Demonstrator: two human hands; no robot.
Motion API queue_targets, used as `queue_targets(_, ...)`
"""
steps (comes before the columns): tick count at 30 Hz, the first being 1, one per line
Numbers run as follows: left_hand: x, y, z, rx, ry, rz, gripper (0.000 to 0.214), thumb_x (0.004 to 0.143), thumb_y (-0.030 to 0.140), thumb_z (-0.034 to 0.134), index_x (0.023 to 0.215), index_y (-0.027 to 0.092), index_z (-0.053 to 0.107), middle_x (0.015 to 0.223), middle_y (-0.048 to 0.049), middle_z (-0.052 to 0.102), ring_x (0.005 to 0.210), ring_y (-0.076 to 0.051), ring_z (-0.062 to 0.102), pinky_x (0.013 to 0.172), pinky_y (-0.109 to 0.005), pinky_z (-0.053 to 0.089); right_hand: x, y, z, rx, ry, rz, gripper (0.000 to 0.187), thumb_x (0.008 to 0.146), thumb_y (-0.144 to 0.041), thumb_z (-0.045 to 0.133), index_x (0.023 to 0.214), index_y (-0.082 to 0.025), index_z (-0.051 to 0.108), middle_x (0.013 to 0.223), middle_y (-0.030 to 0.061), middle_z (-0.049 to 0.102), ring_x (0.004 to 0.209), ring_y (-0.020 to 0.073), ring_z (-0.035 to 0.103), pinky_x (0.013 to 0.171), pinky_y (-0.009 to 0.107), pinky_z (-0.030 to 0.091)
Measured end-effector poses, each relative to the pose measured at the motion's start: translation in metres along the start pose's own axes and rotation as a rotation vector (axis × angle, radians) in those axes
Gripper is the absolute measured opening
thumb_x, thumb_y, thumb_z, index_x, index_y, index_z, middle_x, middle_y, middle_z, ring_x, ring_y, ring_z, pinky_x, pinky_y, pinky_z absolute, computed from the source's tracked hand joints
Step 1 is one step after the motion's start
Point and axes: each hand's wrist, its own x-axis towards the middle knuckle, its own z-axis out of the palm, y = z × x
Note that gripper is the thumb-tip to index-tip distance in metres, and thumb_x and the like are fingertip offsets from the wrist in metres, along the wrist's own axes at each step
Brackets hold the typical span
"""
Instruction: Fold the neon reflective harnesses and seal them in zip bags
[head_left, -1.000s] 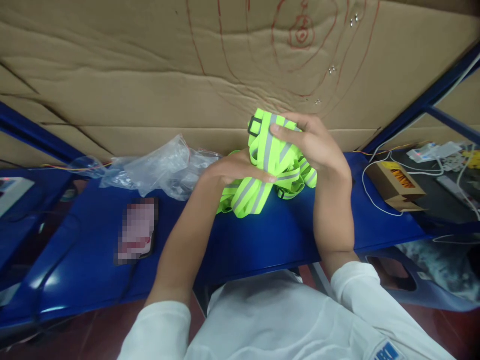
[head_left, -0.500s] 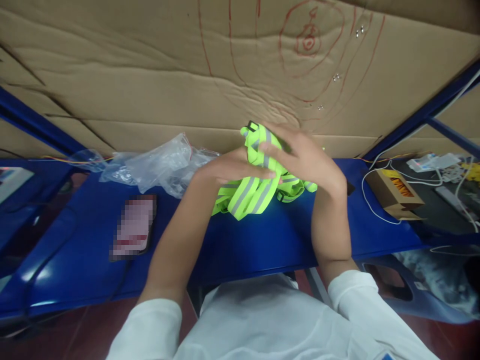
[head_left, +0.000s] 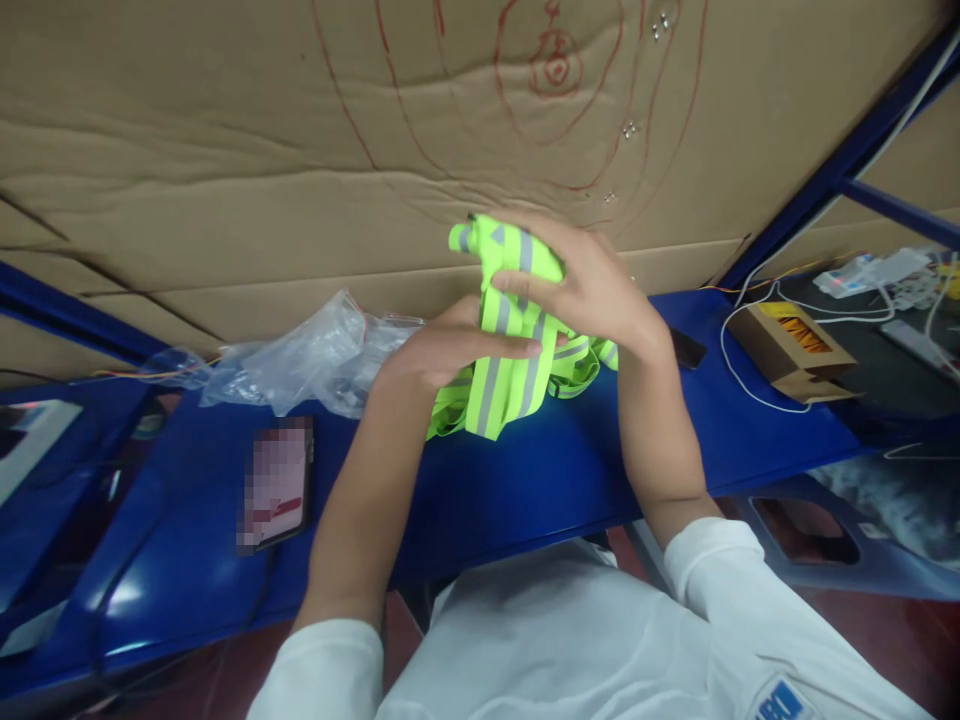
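Blue table (head_left: 517,495) | fluorescent yellow-green straps (head_left: 506,388), grey-striped, folded in layers | 2 hands (head_left: 589,282) holding them, thumbs pressed on top

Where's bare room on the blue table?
Bare tabletop: the near strip between left forearm and right forearm, and the front-right patch between right forearm and white cable. Crowded: left, phone-like device; back left, plastic bags; back middle, yellow-green straps in left hand and right hand; right, brown box.
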Motion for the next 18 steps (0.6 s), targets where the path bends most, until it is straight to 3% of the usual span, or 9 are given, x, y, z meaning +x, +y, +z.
queue_targets(3,0.001,-0.003,0.007,-0.009,0.043,-0.050,0.055,0.064,0.033,0.100,0.111,0.018,0.076,0.104,-0.0072,0.083,0.089,-0.027,0.080,0.077,-0.035,0.066,-0.004,0.002,-0.014,0.013,0.190,0.059,0.047,0.098,-0.055,0.066,0.136,-0.028,0.068,0.139,0.0008,0.072,0.127,0.0289,0.068,0.116,0.047,0.053)
queue_targets(5,0.000,-0.005,0.009,0.045,0.034,-0.045,0.050,0.067,0.039,0.098,0.106,0.016,0.077,0.095,-0.0064,0.082,0.079,-0.026,0.078,0.070,-0.035,0.065,-0.007,0.004,-0.022,0.057,0.228,0.097,0.043,0.096,-0.058,0.068,0.126,-0.026,0.072,0.126,0.0016,0.077,0.117,0.0283,0.072,0.107,0.045,0.058)
queue_targets(9,-0.005,-0.003,0.000,0.302,0.025,-0.006,0.058,0.069,0.047,0.095,0.115,0.018,0.077,0.103,-0.0059,0.082,0.091,-0.029,0.078,0.077,-0.036,0.065,-0.010,0.013,-0.024,0.333,0.150,0.199,0.053,0.089,-0.071,0.070,0.109,-0.022,0.072,0.108,0.0046,0.078,0.098,0.0235,0.075,0.084,0.035,0.061)
queue_targets(12,-0.012,0.003,-0.011,0.466,0.037,0.036,0.069,0.069,0.048,0.095,0.128,0.022,0.072,0.120,-0.0057,0.079,0.110,-0.031,0.076,0.090,-0.037,0.064,-0.008,0.016,-0.018,0.527,0.040,0.290,0.056,0.081,-0.078,0.073,0.101,-0.026,0.072,0.105,0.0047,0.078,0.090,0.0238,0.076,0.076,0.037,0.062)
queue_targets(15,-0.020,0.011,-0.017,0.556,0.041,0.066,0.067,0.071,0.051,0.093,0.128,0.022,0.072,0.122,-0.0047,0.079,0.112,-0.031,0.075,0.093,-0.037,0.063,-0.002,0.014,-0.007,0.651,-0.080,0.379,0.051,0.076,-0.079,0.075,0.093,-0.031,0.073,0.104,0.0030,0.079,0.100,0.0269,0.076,0.085,0.042,0.064)
queue_targets(18,-0.027,0.017,-0.020,0.585,0.059,0.038,0.060,0.073,0.052,0.091,0.122,0.021,0.074,0.111,-0.0038,0.080,0.100,-0.027,0.076,0.084,-0.034,0.064,0.004,0.012,0.006,0.671,-0.145,0.416,0.052,0.081,-0.079,0.069,0.093,-0.030,0.076,0.108,0.0026,0.080,0.115,0.0265,0.073,0.098,0.042,0.063)
